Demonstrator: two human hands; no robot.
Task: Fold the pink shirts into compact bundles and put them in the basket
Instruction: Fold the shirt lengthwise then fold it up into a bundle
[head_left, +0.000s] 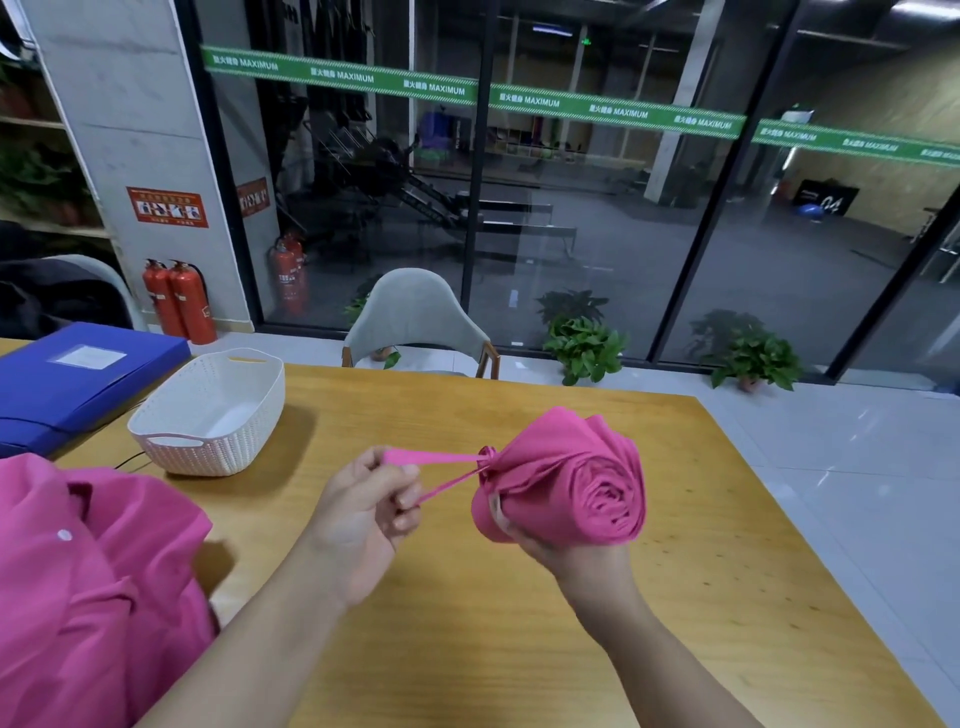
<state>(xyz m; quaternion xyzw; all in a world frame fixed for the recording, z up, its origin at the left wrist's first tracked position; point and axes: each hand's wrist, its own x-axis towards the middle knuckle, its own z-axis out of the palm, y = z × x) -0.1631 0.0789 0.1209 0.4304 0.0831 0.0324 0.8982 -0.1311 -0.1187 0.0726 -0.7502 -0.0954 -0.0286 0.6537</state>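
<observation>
A pink shirt rolled into a tight bundle (576, 483) is held above the wooden table (467, 623), its spiral end facing me. My right hand (566, 545) grips the bundle from below. My left hand (363, 514) pinches two thin pink strips (441, 460) stretched taut from a knot at the bundle's left end. A second pink shirt (88, 582) with a white button lies unfolded at the table's near left. The white woven basket (208, 415) stands at the table's far left with nothing in it.
A blue file box (78, 374) lies left of the basket. A grey chair (415, 317) stands behind the table's far edge. Potted plants (587, 348) and red fire extinguishers (179, 301) stand on the floor by the glass wall.
</observation>
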